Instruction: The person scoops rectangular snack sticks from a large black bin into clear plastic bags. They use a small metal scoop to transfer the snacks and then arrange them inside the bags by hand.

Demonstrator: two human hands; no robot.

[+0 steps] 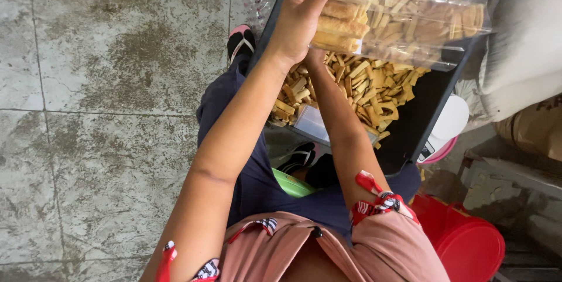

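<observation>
A clear, crinkly plastic bag (410, 15) is held up near the top of the head view, its film glossy and creased, and through it show golden-brown pastry sticks (342, 24), ridged, cylindrical and stacked roughly parallel at the bag's left end, with looser, paler pieces farther right. The left hand (304, 15) is raised in front of that left end, its fingers curled together and closed on the bag's edge, so the stacked sticks lie just beside the fingertips and partly behind the knuckles. The right hand is hidden behind the left wrist; only its forearm (345, 141) shows, rising toward the underside of the bag, and whether its fingers are spread or closed cannot be told. Below the bag lies a dark, flat-bottomed tray (430, 106) with a raised rim, holding a heap of short, broken, tan sticks (366, 86) with rough, dry surfaces. The floor (105, 112) is grey, mottled concrete cut by thin joint lines. A smooth red plastic bucket (468, 247) stands at the lower right, and a bright green rounded rim (290, 183) shows between the person's knees, near dark sandals with pale straps (241, 42).
</observation>
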